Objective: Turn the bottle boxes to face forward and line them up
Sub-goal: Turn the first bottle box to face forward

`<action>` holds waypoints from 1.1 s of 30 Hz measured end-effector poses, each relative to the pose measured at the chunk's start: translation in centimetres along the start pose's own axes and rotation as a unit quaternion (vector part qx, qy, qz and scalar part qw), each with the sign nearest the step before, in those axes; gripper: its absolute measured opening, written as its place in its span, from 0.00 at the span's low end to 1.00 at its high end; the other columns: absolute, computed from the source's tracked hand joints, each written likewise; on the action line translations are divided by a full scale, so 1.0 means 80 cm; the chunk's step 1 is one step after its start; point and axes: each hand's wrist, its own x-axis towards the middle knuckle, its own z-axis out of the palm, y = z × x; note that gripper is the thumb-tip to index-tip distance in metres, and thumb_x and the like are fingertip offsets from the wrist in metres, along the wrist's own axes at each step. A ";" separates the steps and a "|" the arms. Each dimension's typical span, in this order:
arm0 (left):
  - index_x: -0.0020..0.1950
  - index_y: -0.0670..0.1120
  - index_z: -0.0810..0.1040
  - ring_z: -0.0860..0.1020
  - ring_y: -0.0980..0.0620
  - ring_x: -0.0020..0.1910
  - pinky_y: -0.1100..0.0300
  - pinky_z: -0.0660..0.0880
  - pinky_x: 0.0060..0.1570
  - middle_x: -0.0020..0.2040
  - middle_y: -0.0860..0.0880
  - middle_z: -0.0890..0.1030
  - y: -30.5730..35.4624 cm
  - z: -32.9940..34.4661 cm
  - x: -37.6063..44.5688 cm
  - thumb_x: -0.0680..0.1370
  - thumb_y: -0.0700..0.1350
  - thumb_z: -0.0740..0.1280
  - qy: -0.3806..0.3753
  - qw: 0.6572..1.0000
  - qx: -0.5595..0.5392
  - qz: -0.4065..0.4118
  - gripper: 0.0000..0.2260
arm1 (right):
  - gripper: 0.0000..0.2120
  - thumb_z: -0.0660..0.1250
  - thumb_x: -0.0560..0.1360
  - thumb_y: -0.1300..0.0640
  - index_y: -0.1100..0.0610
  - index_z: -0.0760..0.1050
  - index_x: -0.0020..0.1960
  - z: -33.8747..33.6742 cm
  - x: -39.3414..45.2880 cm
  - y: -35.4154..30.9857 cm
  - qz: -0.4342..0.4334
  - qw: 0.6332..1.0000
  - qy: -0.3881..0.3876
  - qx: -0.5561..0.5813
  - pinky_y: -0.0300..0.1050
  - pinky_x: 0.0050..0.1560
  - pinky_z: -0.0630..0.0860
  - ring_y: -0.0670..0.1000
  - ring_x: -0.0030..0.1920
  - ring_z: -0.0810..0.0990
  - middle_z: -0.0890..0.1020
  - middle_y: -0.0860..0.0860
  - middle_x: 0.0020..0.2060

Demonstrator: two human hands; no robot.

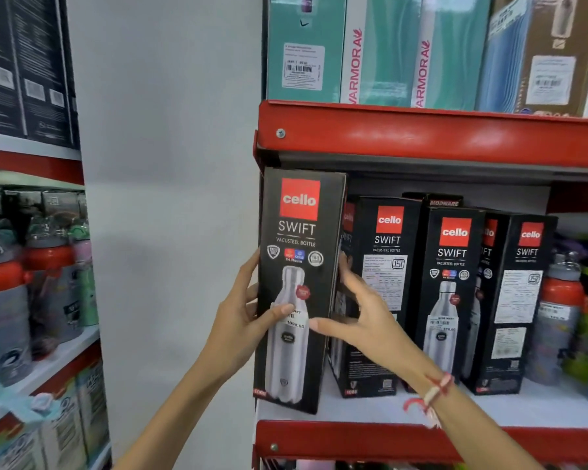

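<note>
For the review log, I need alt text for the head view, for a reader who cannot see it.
Both hands, left hand and right hand, grip the leftmost bottle box, picture side forward, at the left end of a red-edged shelf. To its right stand four more black boxes, two showing label panels instead.

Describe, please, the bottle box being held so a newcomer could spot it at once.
Find the red-edged shelf holding black Cello Swift boxes. At its far left end, the held box sits between the left hand and right hand. It stands tallest and furthest forward.
</note>
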 end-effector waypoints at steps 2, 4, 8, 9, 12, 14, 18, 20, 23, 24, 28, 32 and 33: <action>0.68 0.69 0.58 0.81 0.53 0.58 0.60 0.81 0.51 0.61 0.55 0.80 -0.004 0.013 -0.005 0.73 0.41 0.72 0.026 0.999 0.018 0.006 0.36 | 0.43 0.76 0.68 0.53 0.28 0.54 0.70 -0.004 0.002 -0.002 -0.004 1.000 -0.011 -0.011 0.44 0.70 0.68 0.40 0.71 0.67 0.70 0.37 0.70; 0.72 0.67 0.56 0.80 0.54 0.60 0.53 0.80 0.56 0.63 0.53 0.80 -0.008 0.026 -0.008 0.73 0.41 0.73 0.045 0.998 0.034 0.002 0.39 | 0.43 0.74 0.72 0.58 0.36 0.52 0.75 -0.005 0.005 0.000 0.002 1.000 -0.011 -0.026 0.36 0.67 0.68 0.38 0.67 0.72 0.74 0.38 0.67; 0.76 0.64 0.50 0.78 0.55 0.61 0.46 0.78 0.59 0.65 0.53 0.78 -0.013 0.046 -0.010 0.73 0.42 0.72 0.066 0.995 0.071 -0.012 0.41 | 0.44 0.71 0.74 0.60 0.42 0.47 0.78 -0.002 0.003 0.017 0.029 0.999 -0.009 -0.042 0.47 0.69 0.70 0.40 0.65 0.74 0.75 0.37 0.63; 0.75 0.65 0.49 0.78 0.54 0.61 0.45 0.78 0.59 0.66 0.54 0.77 -0.012 0.050 -0.010 0.74 0.42 0.72 0.067 0.994 0.083 -0.015 0.42 | 0.44 0.71 0.74 0.60 0.42 0.46 0.78 -0.002 0.003 0.020 0.034 0.998 -0.003 -0.044 0.48 0.70 0.69 0.41 0.66 0.74 0.75 0.37 0.63; 0.74 0.65 0.47 0.77 0.52 0.63 0.44 0.76 0.61 0.64 0.57 0.75 -0.006 0.057 -0.004 0.74 0.43 0.72 0.062 0.992 0.106 -0.027 0.42 | 0.44 0.69 0.76 0.60 0.41 0.43 0.78 0.000 0.005 0.022 0.044 0.998 0.013 -0.051 0.50 0.70 0.69 0.45 0.67 0.74 0.76 0.43 0.66; 0.74 0.64 0.47 0.75 0.52 0.65 0.44 0.75 0.63 0.65 0.56 0.73 -0.002 0.059 -0.002 0.74 0.42 0.72 0.066 0.991 0.113 -0.034 0.42 | 0.43 0.68 0.76 0.60 0.41 0.44 0.78 0.003 0.008 0.022 0.040 0.997 0.024 -0.054 0.50 0.69 0.70 0.46 0.65 0.76 0.77 0.46 0.65; 0.73 0.66 0.46 0.74 0.56 0.64 0.47 0.74 0.63 0.65 0.59 0.71 0.000 0.059 -0.005 0.74 0.42 0.72 0.079 0.988 0.124 -0.036 0.42 | 0.42 0.68 0.76 0.59 0.39 0.46 0.78 0.010 0.005 0.024 0.028 0.997 0.040 -0.052 0.47 0.69 0.69 0.46 0.65 0.76 0.78 0.46 0.65; 0.72 0.67 0.46 0.73 0.58 0.62 0.47 0.75 0.63 0.64 0.60 0.71 -0.001 0.058 -0.006 0.74 0.42 0.72 0.083 0.988 0.127 -0.039 0.42 | 0.41 0.68 0.77 0.59 0.40 0.46 0.78 0.012 0.004 0.024 0.024 0.998 0.043 -0.049 0.44 0.67 0.70 0.46 0.63 0.77 0.78 0.46 0.65; 0.72 0.68 0.46 0.73 0.57 0.62 0.46 0.75 0.62 0.64 0.61 0.71 0.000 0.059 -0.006 0.74 0.43 0.72 0.088 0.986 0.133 -0.048 0.42 | 0.41 0.68 0.76 0.59 0.41 0.46 0.78 0.012 0.004 0.026 0.017 0.997 0.050 -0.057 0.40 0.63 0.71 0.46 0.60 0.79 0.80 0.46 0.63; 0.73 0.67 0.46 0.73 0.58 0.62 0.46 0.75 0.62 0.64 0.61 0.70 0.000 0.061 -0.007 0.74 0.43 0.71 0.089 0.986 0.135 -0.049 0.42 | 0.41 0.69 0.76 0.58 0.42 0.47 0.78 0.012 0.004 0.027 0.015 0.996 0.054 -0.065 0.39 0.61 0.72 0.46 0.59 0.80 0.80 0.47 0.62; 0.76 0.61 0.47 0.72 0.52 0.67 0.48 0.73 0.63 0.69 0.56 0.71 0.000 0.068 -0.010 0.75 0.45 0.71 0.094 0.983 0.148 -0.055 0.40 | 0.37 0.71 0.74 0.56 0.47 0.57 0.77 0.006 0.000 0.030 0.006 0.991 0.089 -0.097 0.46 0.60 0.78 0.50 0.55 0.83 0.83 0.51 0.58; 0.77 0.55 0.52 0.68 0.47 0.72 0.46 0.69 0.68 0.74 0.49 0.68 -0.001 0.073 -0.017 0.74 0.47 0.72 0.154 0.974 0.155 -0.068 0.38 | 0.18 0.68 0.76 0.51 0.53 0.77 0.65 -0.013 -0.015 0.022 -0.048 0.964 0.232 -0.119 0.32 0.50 0.79 0.44 0.49 0.83 0.84 0.46 0.50; 0.77 0.54 0.54 0.67 0.48 0.72 0.46 0.68 0.69 0.75 0.49 0.67 0.002 0.075 -0.019 0.74 0.46 0.72 0.184 0.966 0.175 -0.052 0.37 | 0.16 0.67 0.76 0.51 0.54 0.77 0.63 -0.017 -0.017 0.024 -0.059 0.943 0.294 -0.143 0.38 0.51 0.80 0.46 0.50 0.81 0.83 0.48 0.51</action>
